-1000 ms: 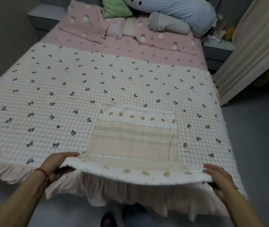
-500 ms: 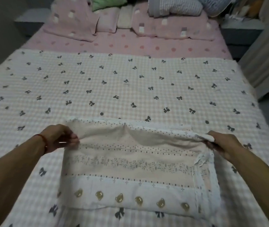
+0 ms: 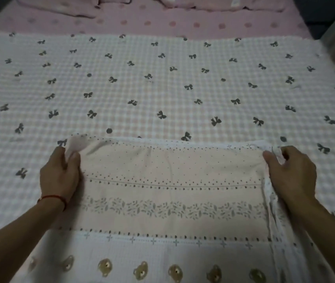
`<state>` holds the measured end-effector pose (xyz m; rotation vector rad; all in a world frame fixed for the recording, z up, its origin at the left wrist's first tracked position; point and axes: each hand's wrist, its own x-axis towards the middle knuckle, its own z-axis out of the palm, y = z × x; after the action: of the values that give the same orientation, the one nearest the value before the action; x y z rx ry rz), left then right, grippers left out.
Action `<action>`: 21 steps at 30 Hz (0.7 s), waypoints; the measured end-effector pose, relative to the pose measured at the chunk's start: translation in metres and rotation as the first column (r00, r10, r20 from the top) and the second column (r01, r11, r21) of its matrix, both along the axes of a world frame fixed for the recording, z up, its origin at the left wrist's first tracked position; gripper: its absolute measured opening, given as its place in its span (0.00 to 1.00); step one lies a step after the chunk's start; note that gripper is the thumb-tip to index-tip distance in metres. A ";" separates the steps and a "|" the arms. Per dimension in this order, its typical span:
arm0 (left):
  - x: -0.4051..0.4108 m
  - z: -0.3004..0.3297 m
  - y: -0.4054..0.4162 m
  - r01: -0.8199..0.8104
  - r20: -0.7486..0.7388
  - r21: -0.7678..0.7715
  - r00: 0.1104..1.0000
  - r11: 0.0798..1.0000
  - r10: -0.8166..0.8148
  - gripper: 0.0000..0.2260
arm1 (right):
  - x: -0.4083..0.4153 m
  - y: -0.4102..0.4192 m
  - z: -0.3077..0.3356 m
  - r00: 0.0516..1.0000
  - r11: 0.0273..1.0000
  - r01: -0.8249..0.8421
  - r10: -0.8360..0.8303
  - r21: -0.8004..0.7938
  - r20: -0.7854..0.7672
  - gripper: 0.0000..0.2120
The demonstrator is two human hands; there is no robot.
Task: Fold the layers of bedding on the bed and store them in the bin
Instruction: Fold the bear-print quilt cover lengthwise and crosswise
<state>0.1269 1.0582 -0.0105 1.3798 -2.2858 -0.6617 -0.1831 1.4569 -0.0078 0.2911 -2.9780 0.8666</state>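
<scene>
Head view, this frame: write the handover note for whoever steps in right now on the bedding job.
Left hand: pinches the far left corner of the folded bear-print blanket.
Right hand: pinches its far right corner.
The blanket lies flat at the near edge of the bed, on the bow-print cover, which is spread out, unfolded. Pink sheet beyond it.
Done: blanket partly folded.
Left: finish this fold, fold the cover, bin everything. No bin in view.
</scene>
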 end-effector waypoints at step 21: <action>-0.049 -0.057 0.054 0.475 0.579 0.022 0.711 0.879 -0.399 0.29 | 0.034 0.043 -0.036 0.911 0.775 -0.401 0.282 0.489 0.300 0.33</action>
<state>0.0783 1.1123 -0.0671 1.0603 -3.1348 -0.2176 -0.1486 1.4995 -0.0437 0.8322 -3.3729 0.0114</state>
